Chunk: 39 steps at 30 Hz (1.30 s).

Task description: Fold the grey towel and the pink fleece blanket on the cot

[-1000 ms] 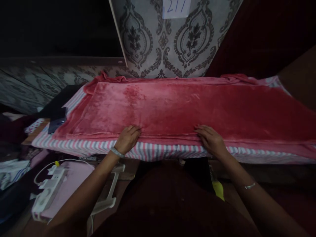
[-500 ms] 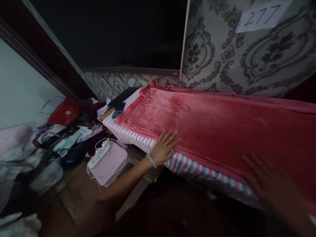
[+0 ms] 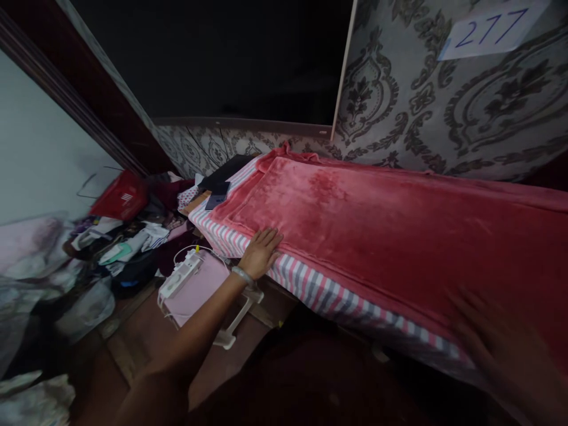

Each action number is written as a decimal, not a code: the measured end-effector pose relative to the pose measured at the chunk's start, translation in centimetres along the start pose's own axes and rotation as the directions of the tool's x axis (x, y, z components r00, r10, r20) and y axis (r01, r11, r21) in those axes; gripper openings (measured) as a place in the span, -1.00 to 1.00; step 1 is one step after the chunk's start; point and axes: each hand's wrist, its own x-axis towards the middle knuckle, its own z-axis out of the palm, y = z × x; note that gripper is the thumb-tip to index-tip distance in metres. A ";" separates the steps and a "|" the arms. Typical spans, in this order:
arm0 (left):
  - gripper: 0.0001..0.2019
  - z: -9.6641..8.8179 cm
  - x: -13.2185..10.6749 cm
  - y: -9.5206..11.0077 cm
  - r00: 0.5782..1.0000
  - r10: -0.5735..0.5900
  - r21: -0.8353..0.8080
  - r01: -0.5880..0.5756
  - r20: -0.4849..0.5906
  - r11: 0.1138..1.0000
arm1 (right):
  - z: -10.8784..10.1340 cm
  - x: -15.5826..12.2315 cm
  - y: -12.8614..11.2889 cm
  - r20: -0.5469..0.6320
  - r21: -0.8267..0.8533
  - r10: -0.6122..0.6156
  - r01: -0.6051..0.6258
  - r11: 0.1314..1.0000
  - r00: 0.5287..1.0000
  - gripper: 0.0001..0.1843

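Observation:
A red plush blanket lies spread flat over a pink-and-grey striped sheet on a long raised surface. My left hand rests flat on the blanket's near edge toward its left end, fingers stretched out, a bangle on the wrist. My right hand is at the lower right over the blanket's near edge, smeared by motion, so its fingers cannot be read.
A white power strip lies on a pink pad below the surface's left end. Clothes, a red basket and clutter fill the floor at left. A dark phone sits at the far left corner. Patterned wallpaper with a "277" label is behind.
The view has swung left. My left hand has slid left along the blanket's near edge. My right hand has moved right and down and is now blurred.

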 end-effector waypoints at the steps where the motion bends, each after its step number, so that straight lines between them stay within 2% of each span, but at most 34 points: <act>1: -0.57 -0.3 -0.5 -0.3 0.999 0.010 -0.024 -0.011 -0.037 1.000 | -0.1 0.4 0.2 -0.024 0.039 -0.017 0.018 0.999 1.000 -0.31; 3: -0.60 -1.3 -0.6 -0.7 0.994 -0.002 -0.057 -0.004 -0.105 0.998 | 0.0 2.3 -0.2 -0.052 0.115 -0.056 0.062 0.991 0.997 -0.39; 5: -0.59 -2.3 0.5 -1.1 0.985 -0.054 -0.050 0.046 -0.161 0.998 | 0.7 5.8 -1.8 -0.056 0.166 -0.117 0.125 0.978 0.992 -0.47; 7: -0.56 -2.9 2.1 -1.5 0.974 -0.121 -0.013 0.121 -0.190 0.993 | 2.0 10.4 -5.0 -0.068 0.202 -0.208 0.218 0.955 0.976 -0.47; 9: -0.51 -3.0 3.5 -2.0 0.954 -0.213 0.039 0.226 -0.210 0.973 | 3.7 15.2 -9.3 -0.058 0.233 -0.294 0.300 0.925 0.954 -0.44; 11: -0.45 -2.5 3.9 -2.8 0.928 -0.312 0.089 0.335 -0.201 0.938 | 5.4 19.0 -13.8 -0.016 0.267 -0.329 0.321 0.908 0.944 -0.42; 14: -0.43 -1.1 2.9 -4.2 0.898 -0.423 0.124 0.436 -0.118 0.891 | 7.6 21.4 -19.2 0.104 0.339 -0.423 0.368 0.866 0.900 -0.41; 17: -0.46 -0.3 1.1 -5.8 0.905 -0.414 0.114 0.423 -0.095 0.899 | 9.1 20.8 -21.5 0.214 0.437 -0.527 0.402 0.805 0.822 -0.38; 20: -0.56 -1.0 0.7 -7.8 0.923 -0.350 0.068 0.364 -0.157 0.929 | 9.1 20.2 -21.7 0.272 0.518 -0.543 0.355 0.779 0.795 -0.35; 22: -0.60 -2.2 1.7 -9.3 0.910 -0.365 0.031 0.378 -0.199 0.925 | 8.3 20.5 -21.5 0.306 0.562 -0.527 0.297 0.772 0.793 -0.39; 23: -0.59 -2.8 2.5 -9.9 0.892 -0.408 0.007 0.417 -0.193 0.909 | 7.7 20.9 -21.4 0.316 0.580 -0.518 0.270 0.768 0.795 -0.42; 25: -0.55 -4.0 4.3 -11.0 0.846 -0.521 -0.039 0.520 -0.115 0.853 | 6.7 21.7 -20.9 0.308 0.605 -0.493 0.232 0.761 0.814 -0.48; 27: -0.52 -5.1 5.9 -11.7 0.808 -0.588 -0.066 0.586 -0.019 0.808 | 6.0 22.3 -20.1 0.271 0.613 -0.449 0.207 0.762 0.851 -0.50; 30: -0.56 -6.4 7.4 -12.2 0.806 -0.592 -0.081 0.591 0.014 0.803 | 5.8 22.2 -18.3 0.209 0.625 -0.360 0.159 0.764 0.909 -0.50; 32: -0.57 -7.3 7.7 -12.4 0.805 -0.593 -0.090 0.592 0.011 0.801 | 6.2 21.7 -17.0 0.179 0.648 -0.316 0.130 0.750 0.932 -0.50; 34: -0.53 -8.2 7.6 -12.6 0.805 -0.593 -0.165 0.588 0.017 0.792 | 6.7 21.1 -16.0 0.154 0.682 -0.285 0.107 0.724 0.946 -0.51; 37: -0.47 -9.7 7.8 -12.5 0.814 -0.578 -0.323 0.560 0.046 0.763 | 7.4 20.8 -15.0 0.139 0.765 -0.222 0.038 0.643 0.965 -0.53; 39: -0.51 -10.8 9.0 -11.7 0.829 -0.553 -0.437 0.531 0.090 0.725 | 7.7 21.0 -14.6 0.159 0.834 -0.144 -0.054 0.549 0.977 -0.53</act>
